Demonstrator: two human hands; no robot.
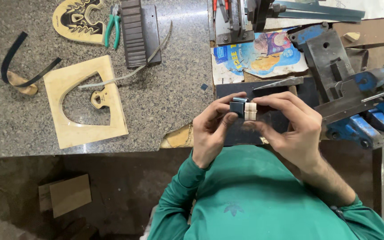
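Observation:
Both my hands meet over the bench edge, holding a small piece between them. My left hand (212,129) pinches its dark blue-black block end (236,108). My right hand (290,124) grips the pale cream ribbed end (250,111). The two parts touch each other. A dark flat plate (232,133) lies on the bench right beneath the hands. My green sleeves and shirt fill the lower part of the view.
A blue bench vise (361,106) stands at the right. On the granite top lie a pale wooden template with an arch cut-out (67,133), green-handled pliers (113,29), a ridged dark metal block (134,33), a curved dark strip (27,78) and a crumpled colourful wrapper (263,55). Wood blocks (65,195) sit on the floor.

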